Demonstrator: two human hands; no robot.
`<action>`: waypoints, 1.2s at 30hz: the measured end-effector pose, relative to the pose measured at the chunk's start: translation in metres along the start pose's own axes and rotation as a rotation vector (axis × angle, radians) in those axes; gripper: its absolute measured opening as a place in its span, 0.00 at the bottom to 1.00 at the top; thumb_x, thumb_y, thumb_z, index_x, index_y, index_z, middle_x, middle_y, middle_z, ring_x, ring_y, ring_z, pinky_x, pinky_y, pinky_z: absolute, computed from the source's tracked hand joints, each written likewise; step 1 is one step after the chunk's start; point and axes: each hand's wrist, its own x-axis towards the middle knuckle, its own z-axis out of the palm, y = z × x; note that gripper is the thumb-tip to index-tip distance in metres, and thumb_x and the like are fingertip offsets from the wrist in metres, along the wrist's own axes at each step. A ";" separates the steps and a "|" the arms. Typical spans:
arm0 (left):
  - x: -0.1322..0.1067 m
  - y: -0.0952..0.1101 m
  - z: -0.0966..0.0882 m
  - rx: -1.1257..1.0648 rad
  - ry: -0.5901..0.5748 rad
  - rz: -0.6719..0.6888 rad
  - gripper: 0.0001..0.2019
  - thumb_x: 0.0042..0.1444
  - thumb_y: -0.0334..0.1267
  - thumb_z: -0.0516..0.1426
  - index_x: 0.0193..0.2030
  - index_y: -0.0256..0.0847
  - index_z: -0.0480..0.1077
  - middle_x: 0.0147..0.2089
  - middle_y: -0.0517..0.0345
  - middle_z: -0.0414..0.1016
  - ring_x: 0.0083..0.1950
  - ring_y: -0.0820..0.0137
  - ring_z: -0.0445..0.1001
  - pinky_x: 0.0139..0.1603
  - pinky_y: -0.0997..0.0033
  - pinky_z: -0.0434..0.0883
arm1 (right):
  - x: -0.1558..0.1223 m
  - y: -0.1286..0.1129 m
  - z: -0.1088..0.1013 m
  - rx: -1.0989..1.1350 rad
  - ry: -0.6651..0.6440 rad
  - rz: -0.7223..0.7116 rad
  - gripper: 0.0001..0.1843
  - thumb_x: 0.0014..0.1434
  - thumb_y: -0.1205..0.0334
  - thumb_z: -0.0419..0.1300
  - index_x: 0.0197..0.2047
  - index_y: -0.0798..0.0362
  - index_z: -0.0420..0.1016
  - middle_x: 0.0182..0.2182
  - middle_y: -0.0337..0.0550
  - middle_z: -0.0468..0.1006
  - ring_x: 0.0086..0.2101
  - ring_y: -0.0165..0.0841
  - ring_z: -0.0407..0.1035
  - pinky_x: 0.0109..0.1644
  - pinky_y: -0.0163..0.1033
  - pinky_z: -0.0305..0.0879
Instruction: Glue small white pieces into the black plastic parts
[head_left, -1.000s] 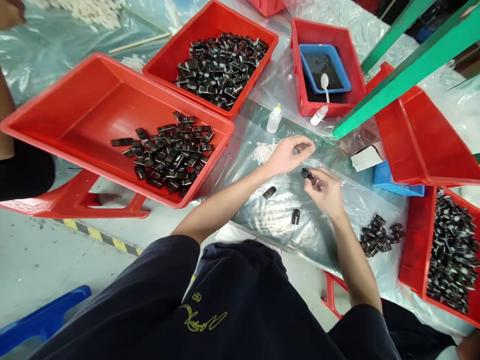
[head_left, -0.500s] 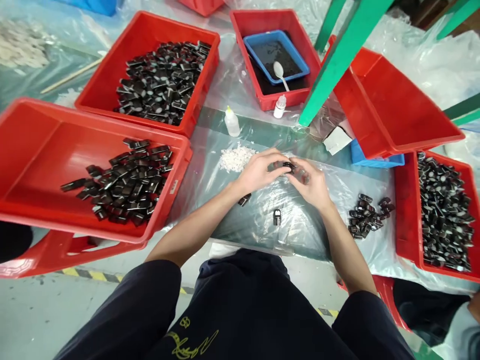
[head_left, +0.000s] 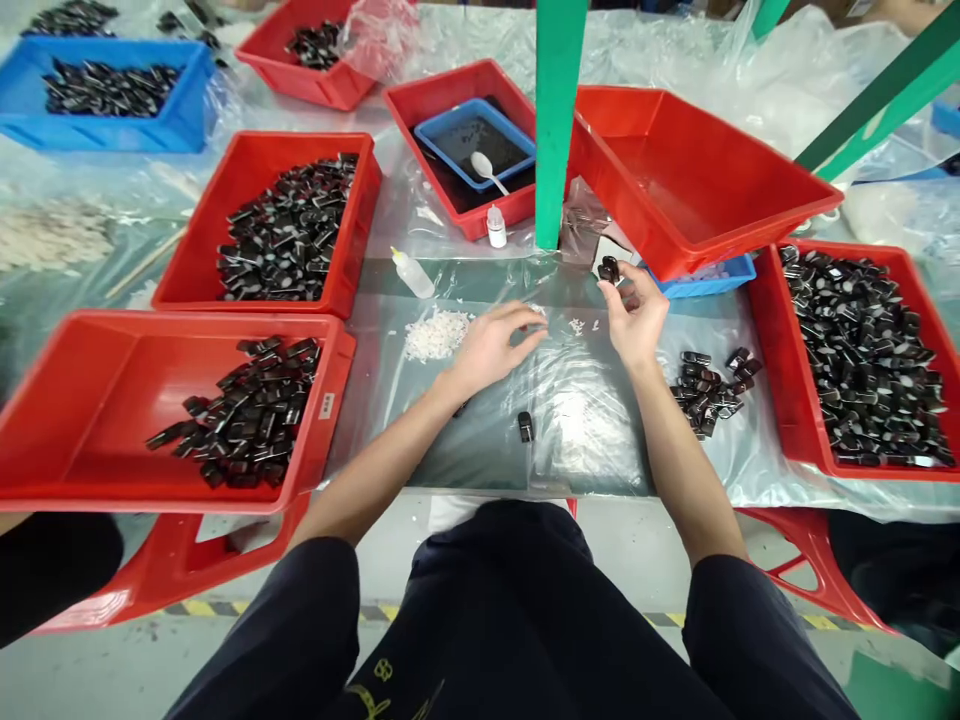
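My right hand pinches a small glossy black plastic part between thumb and fingers, in front of a small white box. My left hand hovers over the plastic sheeting with thumb and fingers apart, and I see nothing held in it. Beside it lies a heap of small white pieces. A single black part rests on the sheet nearer to me; another is mostly hidden under my left wrist. To the right of my right forearm is a loose pile of black parts.
Red bins of black parts stand at left, behind it and at right. A tilted red bin sits beside a green post. A squeeze bottle lies tipped; a small white bottle stands behind.
My hands have moved apart; the right one carried the black part to the right and away from me. The squeeze bottle now leans over. The camera view has turned.
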 end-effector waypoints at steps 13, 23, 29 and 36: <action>0.074 0.013 0.052 0.327 -0.443 0.296 0.17 0.76 0.34 0.57 0.65 0.41 0.83 0.64 0.44 0.85 0.68 0.54 0.81 0.72 0.54 0.76 | -0.002 -0.010 0.002 0.020 0.004 -0.010 0.31 0.77 0.32 0.61 0.63 0.49 0.84 0.51 0.52 0.85 0.34 0.37 0.78 0.43 0.47 0.82; 0.090 0.012 0.068 0.390 -0.448 0.364 0.18 0.77 0.38 0.59 0.67 0.35 0.82 0.70 0.37 0.83 0.72 0.50 0.81 0.75 0.51 0.76 | -0.001 -0.014 0.002 0.036 0.052 -0.003 0.30 0.76 0.32 0.62 0.61 0.49 0.85 0.49 0.50 0.86 0.32 0.36 0.76 0.45 0.49 0.83; 0.094 0.012 0.067 0.435 -0.447 0.343 0.16 0.78 0.35 0.56 0.62 0.35 0.83 0.64 0.37 0.86 0.67 0.52 0.83 0.65 0.55 0.79 | -0.001 -0.012 0.001 0.028 0.067 0.015 0.31 0.75 0.32 0.63 0.61 0.50 0.85 0.48 0.50 0.86 0.32 0.34 0.76 0.41 0.45 0.80; 0.083 0.005 0.028 0.481 -0.535 0.253 0.11 0.70 0.28 0.57 0.49 0.37 0.83 0.50 0.43 0.85 0.52 0.56 0.85 0.50 0.61 0.76 | -0.002 -0.010 0.002 0.017 0.059 0.036 0.32 0.75 0.31 0.62 0.62 0.50 0.84 0.47 0.50 0.85 0.33 0.35 0.76 0.45 0.47 0.80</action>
